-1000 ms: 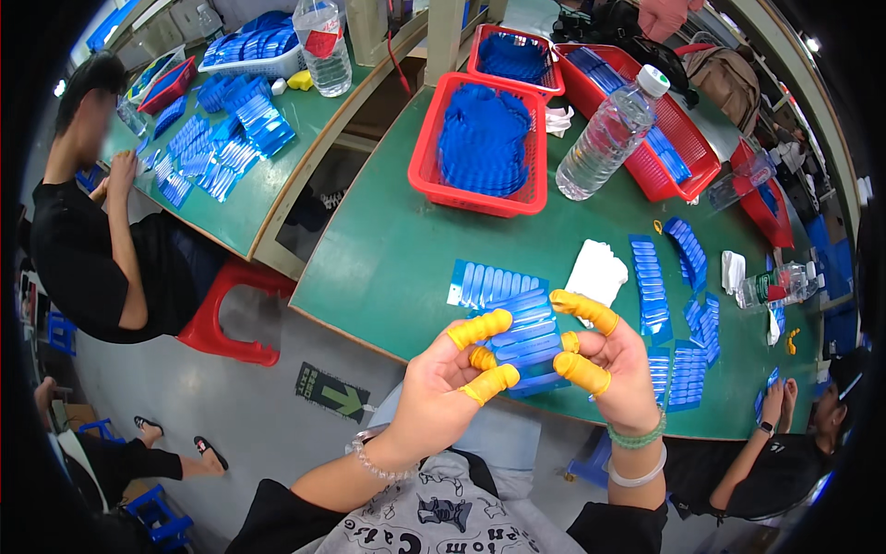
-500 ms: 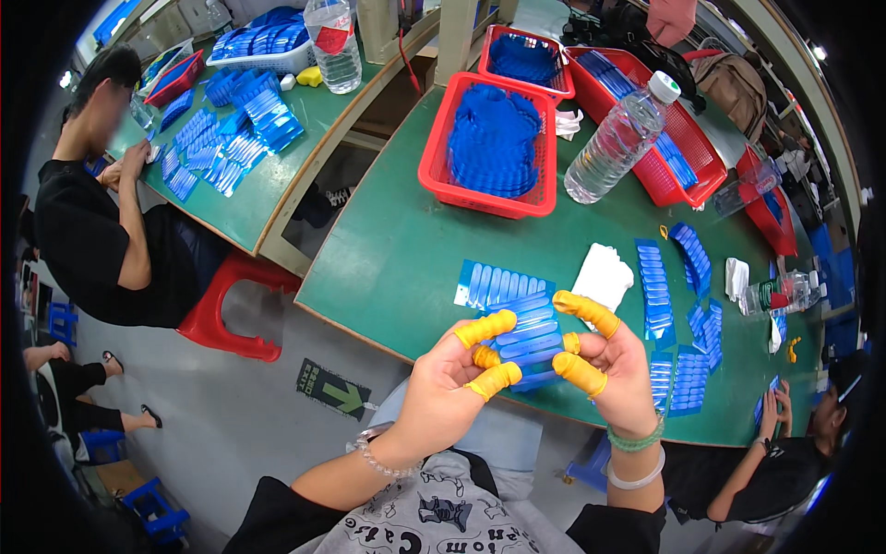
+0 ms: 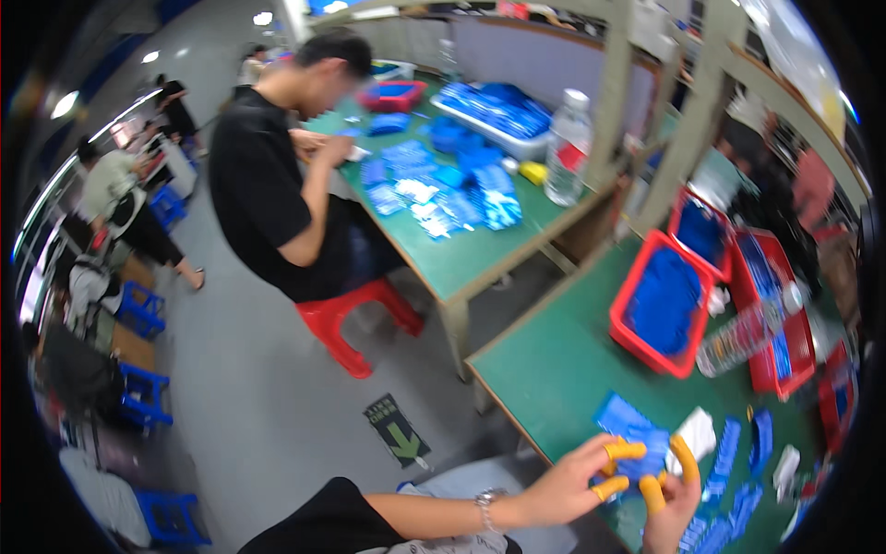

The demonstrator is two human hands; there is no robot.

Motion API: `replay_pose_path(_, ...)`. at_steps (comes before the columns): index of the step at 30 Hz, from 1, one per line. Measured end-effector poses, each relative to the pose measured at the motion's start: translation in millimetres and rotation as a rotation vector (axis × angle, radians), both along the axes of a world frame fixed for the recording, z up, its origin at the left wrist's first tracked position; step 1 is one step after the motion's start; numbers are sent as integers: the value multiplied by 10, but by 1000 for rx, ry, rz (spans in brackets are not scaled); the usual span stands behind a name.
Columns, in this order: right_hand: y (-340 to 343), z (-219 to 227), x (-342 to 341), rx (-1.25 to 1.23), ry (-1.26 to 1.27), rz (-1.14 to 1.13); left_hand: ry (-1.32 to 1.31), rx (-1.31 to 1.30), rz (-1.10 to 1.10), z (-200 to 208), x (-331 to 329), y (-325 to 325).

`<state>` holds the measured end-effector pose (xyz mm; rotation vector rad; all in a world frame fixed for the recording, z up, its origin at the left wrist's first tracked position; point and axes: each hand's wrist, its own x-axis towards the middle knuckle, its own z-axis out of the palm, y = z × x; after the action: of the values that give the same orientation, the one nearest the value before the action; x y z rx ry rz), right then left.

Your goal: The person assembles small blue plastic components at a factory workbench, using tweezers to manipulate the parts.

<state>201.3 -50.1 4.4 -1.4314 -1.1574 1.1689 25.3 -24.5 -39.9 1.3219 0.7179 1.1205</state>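
Between my two hands is a blue sheet of slim, rounded strips [image 3: 652,454], smeared by motion. My left hand [image 3: 563,485] grips its left side, with yellow finger cots on the thumb and fingertips. My right hand [image 3: 678,506], in the same yellow cots, pinches the right side; its wrist is cut off by the lower edge. Just beyond them, another blue strip sheet [image 3: 616,413] lies on the green table [image 3: 544,369]. A crumpled white cloth [image 3: 699,436] rests behind my right hand.
Red baskets of blue pieces [image 3: 657,337] and a water bottle [image 3: 743,342] stand toward the back. More strip sheets [image 3: 724,459] lie right of my hands. At the table to the left, a person in black [image 3: 268,198] sits on a red stool [image 3: 346,337].
The view has swung left, so the table and my hands appear lower and further right. The blue strip sheet is still held between both hands.
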Motion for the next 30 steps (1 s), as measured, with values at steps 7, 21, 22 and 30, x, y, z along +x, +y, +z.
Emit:
replay_pose_path(7, 18, -10, -158, -15, 30, 12, -174, -201, 20, -54, -77, -63)
replay_pose_path(21, 39, -61, -186, -65, 69, -60, 3, 154, 59, -55, -128, 14)
replay_pose_path(22, 26, -124, -130, -69, 29, -70, -10, 151, 67, -54, -122, 19)
replay_pose_path(30, 15, -15, -251, -135, 100, -119, -39, 85, 39, -38, -141, -10)
